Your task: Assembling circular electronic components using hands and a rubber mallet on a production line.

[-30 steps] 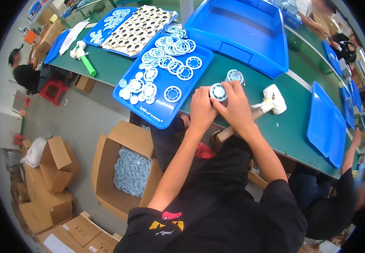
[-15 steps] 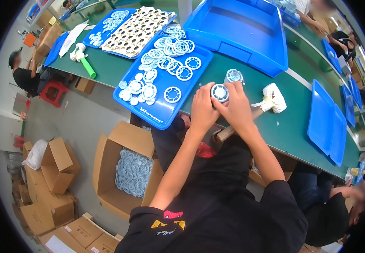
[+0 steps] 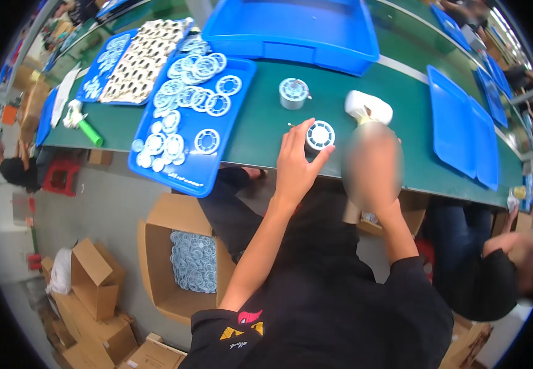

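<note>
My left hand (image 3: 297,161) is closed around the side of a small round part (image 3: 320,135) with a white slotted ring top, standing on the green table (image 3: 251,138). A mallet (image 3: 374,106) with a head wrapped in white lies to the right, its wooden handle running toward me. My right hand (image 3: 374,169) is wrapped over that handle; a blur covers its fingers. Just beyond the left hand stands a second round part (image 3: 293,92) with a similar top. Left of it, a blue tray (image 3: 217,165) holds many loose white slotted rings and small discs.
A deep blue bin (image 3: 291,52) stands at the back. At the right lie shallow blue trays (image 3: 454,123). Beyond the ring tray are a cream tray with holes (image 3: 146,58) and a green-handled tool (image 3: 90,131). An open carton (image 3: 180,212) of rings sits below left. A co-worker (image 3: 494,270) sits at right.
My right hand has left the round part and moved right onto the mallet's handle, which has swung round. My left hand stays on the part. The whole view has turned.
</note>
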The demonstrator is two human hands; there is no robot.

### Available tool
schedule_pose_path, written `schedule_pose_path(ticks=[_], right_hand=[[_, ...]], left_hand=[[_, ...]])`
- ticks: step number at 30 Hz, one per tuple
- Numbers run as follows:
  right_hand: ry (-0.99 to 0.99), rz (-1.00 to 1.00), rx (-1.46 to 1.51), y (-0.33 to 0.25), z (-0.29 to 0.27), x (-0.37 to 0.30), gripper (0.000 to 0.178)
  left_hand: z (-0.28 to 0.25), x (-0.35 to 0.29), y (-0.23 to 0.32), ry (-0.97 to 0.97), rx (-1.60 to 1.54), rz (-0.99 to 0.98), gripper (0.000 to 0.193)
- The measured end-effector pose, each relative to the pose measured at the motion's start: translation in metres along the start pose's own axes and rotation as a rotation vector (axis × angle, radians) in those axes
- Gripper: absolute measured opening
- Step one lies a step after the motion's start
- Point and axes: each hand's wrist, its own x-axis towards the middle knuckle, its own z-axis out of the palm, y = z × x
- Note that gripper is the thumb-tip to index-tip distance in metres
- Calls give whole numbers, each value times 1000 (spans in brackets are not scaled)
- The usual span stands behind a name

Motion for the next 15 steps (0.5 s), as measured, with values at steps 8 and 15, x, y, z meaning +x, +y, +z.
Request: schedule_pose_path(ticks=[8,15], right_hand=[[-85,504,574,65,-22,-2,51],[-233,219,460,54,-39,-29,30]], left_hand=[[20,9,7,-139,-167,-89,60],[16,10,3,-214,-256,-162,62]])
